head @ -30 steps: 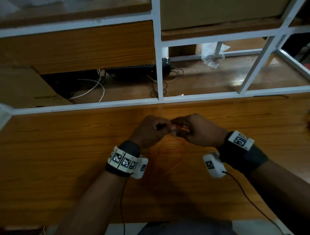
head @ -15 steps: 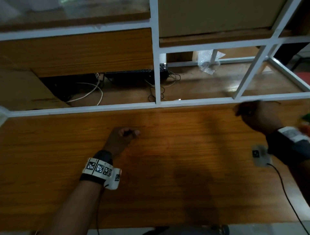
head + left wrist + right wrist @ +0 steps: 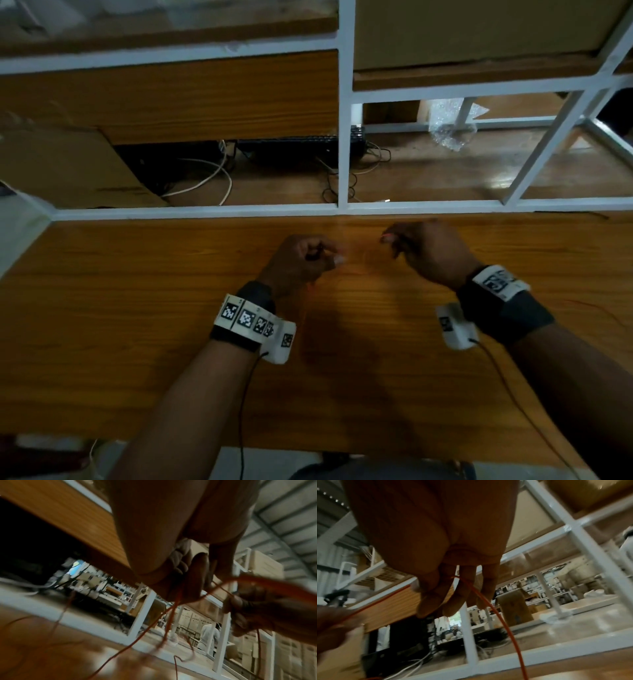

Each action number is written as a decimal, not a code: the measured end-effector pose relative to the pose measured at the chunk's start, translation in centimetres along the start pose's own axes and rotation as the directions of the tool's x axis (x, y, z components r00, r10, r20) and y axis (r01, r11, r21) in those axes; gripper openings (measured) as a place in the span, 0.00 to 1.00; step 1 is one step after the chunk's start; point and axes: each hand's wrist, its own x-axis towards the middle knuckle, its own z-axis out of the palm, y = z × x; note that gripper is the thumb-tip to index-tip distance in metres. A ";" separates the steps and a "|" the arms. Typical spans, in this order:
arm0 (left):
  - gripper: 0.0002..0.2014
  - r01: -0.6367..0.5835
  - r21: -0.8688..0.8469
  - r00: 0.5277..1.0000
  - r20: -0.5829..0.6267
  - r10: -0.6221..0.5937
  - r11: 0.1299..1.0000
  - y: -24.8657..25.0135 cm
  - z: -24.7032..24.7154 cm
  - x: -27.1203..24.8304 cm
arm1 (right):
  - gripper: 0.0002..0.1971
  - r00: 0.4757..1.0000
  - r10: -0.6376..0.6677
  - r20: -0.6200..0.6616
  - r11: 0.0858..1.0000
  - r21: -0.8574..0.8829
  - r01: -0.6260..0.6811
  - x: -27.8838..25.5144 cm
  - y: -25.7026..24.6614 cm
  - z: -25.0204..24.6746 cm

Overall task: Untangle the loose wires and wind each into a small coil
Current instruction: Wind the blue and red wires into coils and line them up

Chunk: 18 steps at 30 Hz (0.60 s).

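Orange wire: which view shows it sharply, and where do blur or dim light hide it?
Right wrist view: orange wire sharp below the right hand's fingers. Left wrist view: strands motion-smeared, right hand blurred, left hand dark against the background. Head view: dim, wire barely visible against the wooden table.

Dim and underexposed throughout, with soft shadows of both arms across the tabletop (image 3: 137,308). Pale glare on the floor (image 3: 496,178) beyond the white frame (image 3: 343,137). Strong wide-angle bending at the edges. Heavy motion blur in the left wrist view, smearing the red wire (image 3: 145,632); fingers (image 3: 453,595) backlit, nearly silhouetted.
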 end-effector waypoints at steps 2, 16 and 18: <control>0.10 0.084 -0.003 0.996 -0.017 -0.084 0.996 -1.6 -0.8 -1.1 | 0.12 0.994 0.081 -0.068 0.996 -0.026 -0.083 0.0 3.0 -1.4; 0.07 0.107 0.405 0.992 -0.100 -0.073 0.908 -4.6 -2.6 -3.0 | 0.51 0.955 0.184 0.234 0.915 -0.395 -0.079 0.1 1.3 1.2; 0.09 0.017 0.455 0.999 -0.048 0.006 0.890 -3.7 -1.5 -2.2 | 0.46 0.930 0.000 0.367 0.972 -0.218 0.086 1.1 -2.8 2.3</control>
